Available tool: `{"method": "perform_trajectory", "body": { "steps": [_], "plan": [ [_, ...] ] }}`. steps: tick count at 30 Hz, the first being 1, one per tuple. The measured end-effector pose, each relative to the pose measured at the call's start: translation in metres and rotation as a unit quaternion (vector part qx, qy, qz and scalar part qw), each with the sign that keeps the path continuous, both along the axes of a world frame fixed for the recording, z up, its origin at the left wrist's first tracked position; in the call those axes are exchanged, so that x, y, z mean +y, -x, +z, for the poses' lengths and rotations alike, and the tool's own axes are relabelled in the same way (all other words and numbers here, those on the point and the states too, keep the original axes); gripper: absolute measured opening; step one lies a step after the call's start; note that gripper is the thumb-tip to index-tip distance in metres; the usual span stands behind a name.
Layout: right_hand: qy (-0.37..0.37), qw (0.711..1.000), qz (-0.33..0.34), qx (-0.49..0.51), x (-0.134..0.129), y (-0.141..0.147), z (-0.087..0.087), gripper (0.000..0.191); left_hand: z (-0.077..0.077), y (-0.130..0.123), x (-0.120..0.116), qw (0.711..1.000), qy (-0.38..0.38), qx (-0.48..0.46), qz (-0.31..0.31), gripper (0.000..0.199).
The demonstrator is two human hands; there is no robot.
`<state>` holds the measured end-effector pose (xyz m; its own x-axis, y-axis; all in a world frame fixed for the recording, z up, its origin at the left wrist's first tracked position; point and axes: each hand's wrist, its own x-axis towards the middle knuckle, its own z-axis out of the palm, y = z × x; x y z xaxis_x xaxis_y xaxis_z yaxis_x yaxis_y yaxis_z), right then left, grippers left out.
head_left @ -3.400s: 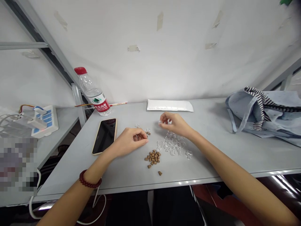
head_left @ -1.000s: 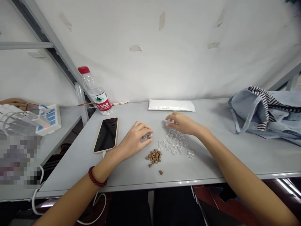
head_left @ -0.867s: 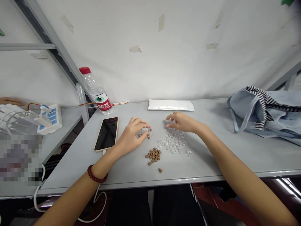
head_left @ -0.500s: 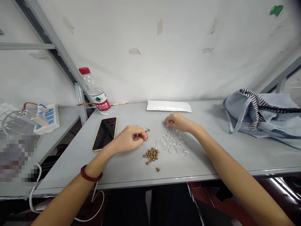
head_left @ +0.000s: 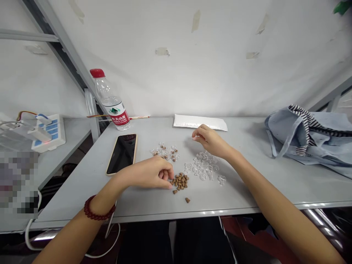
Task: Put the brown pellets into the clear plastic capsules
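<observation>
Where the left hand (head_left: 154, 172) was among the clear pieces with brown bits (head_left: 165, 152), it has now come down to the near-left edge of the brown pellet pile (head_left: 180, 181). Thumb and fingers are parted, with the gap facing the pile; no pellet shows between them, though the curled fingers hide part of the palm side. The move leaves that cluster uncovered: several clear pieces lie close together, with brown bits in or against them; which, I cannot tell at this size.

Right hand (head_left: 210, 141): raised just beyond the heap of plain clear pieces (head_left: 205, 163), fingertips drawn together. A small clear piece (head_left: 197, 136) seems pinched there, mostly hidden by the fingers.

Placement on the grey surface (head_left: 239, 146): pellet pile nearest the person, clear heap to its right and farther off, mixed cluster beyond it to the left. One loose pellet (head_left: 187, 200) lies apart, toward the front edge. The phone (head_left: 122, 154) lies left of the cluster, and a white packet (head_left: 199, 121) lies near the wall.

Judgement: with a clear piece apparently in one hand and the other at the pellets, both kinds of part are within reach; joining the two looks like the work in hand.
</observation>
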<state>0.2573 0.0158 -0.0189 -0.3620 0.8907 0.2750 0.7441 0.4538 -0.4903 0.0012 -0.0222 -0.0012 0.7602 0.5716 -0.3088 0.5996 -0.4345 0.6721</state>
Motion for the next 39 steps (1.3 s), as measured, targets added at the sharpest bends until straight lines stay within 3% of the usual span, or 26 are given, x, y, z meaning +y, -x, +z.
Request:
{"method": "perform_trajectory", "body": {
  "steps": [2,5,10,15,20,30,39],
  "plan": [
    [-0.011,1.0,0.015,0.024,-0.003,0.005,0.001,0.01,-0.002,-0.002,-0.002,1.0,-0.017,0.005,-0.009,0.013],
    [0.055,0.994,0.045,0.086,-0.011,0.016,0.001,0.012,-0.002,-0.004,-0.003,0.999,-0.023,-0.023,0.006,0.01],
    [0.209,0.949,0.098,0.217,-0.029,0.036,0.001,0.02,0.003,-0.008,-0.004,0.971,-0.082,-0.164,0.151,0.011],
    [0.247,0.907,0.179,0.291,-0.038,0.044,0.004,0.02,0.001,-0.012,-0.005,0.93,-0.144,-0.253,0.226,0.008],
    [0.285,0.875,0.145,0.363,-0.038,0.045,0.007,0.013,-0.004,-0.013,-0.005,0.914,-0.17,-0.291,0.225,0.006],
    [0.251,0.918,0.098,0.292,-0.039,0.048,0.005,0.016,-0.013,-0.015,-0.006,0.912,-0.194,-0.304,0.197,0.004],
    [0.261,0.913,0.112,0.292,-0.038,0.048,0.007,0.016,-0.012,-0.015,-0.004,0.922,-0.143,-0.299,0.2,0.008]
  ]
}}
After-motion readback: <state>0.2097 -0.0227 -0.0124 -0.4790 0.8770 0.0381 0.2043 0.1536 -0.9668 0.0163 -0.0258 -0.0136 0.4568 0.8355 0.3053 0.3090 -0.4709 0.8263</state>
